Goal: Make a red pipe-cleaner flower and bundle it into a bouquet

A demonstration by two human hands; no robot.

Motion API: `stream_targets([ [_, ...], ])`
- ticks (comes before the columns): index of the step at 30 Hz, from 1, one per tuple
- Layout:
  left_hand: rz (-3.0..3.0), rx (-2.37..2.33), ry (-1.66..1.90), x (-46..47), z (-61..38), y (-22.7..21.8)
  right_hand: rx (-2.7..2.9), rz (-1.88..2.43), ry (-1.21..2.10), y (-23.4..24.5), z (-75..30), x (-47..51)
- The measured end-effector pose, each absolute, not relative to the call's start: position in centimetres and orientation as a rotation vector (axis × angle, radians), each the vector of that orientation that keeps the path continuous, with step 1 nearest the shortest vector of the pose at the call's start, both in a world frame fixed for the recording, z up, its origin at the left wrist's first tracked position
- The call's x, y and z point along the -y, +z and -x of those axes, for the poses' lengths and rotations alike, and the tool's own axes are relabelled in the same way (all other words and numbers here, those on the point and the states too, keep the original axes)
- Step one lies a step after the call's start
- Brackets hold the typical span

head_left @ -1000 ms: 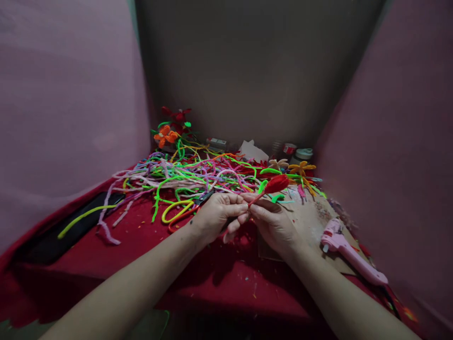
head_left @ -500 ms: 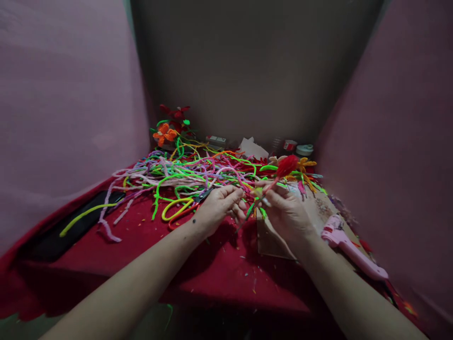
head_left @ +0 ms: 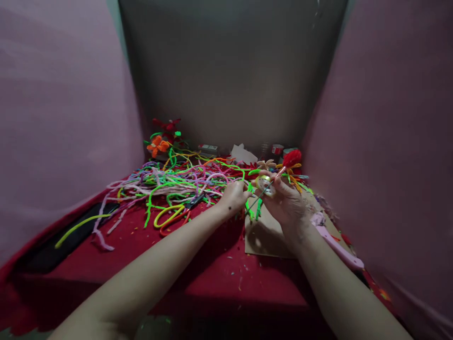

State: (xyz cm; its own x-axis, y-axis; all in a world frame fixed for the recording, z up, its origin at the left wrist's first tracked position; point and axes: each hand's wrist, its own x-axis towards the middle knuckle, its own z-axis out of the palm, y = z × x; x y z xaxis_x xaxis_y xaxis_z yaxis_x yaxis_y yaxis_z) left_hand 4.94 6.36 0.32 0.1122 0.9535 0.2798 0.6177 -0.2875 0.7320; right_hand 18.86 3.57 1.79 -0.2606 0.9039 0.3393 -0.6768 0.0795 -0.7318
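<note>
red pipe-cleaner flower (head_left: 292,158) is in the right hand (head_left: 287,204), whose fingers pinch its stem (head_left: 280,172) above the cardboard (head_left: 267,240). left hand (head_left: 233,196) is near green pipe cleaners (head_left: 259,208); i cannot tell if its fingers hold anything.

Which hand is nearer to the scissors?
Left. The left hand is just right of the scissors; the right hand is farther right, beyond the left one.

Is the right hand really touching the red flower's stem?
Touching. The head view shows the right hand pinching the stem just below the red bloom.
</note>
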Motion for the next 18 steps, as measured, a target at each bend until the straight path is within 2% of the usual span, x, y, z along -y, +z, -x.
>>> stream_targets([
  [7,-1.67,-1.432,0.987,-9.4,-4.2,-0.8,0.942,0.295,1.648,1.0,-18.1,-3.6],
  [12,-1.427,-1.125,1.085,-8.1,-0.6,1.4,0.91,0.365,1.666,0.9,-17.9,-3.5],
  [18,-1.321,-0.854,1.158,-4.9,0.8,3.3,0.961,0.678,1.667,0.7,-16.9,-3.0],
])
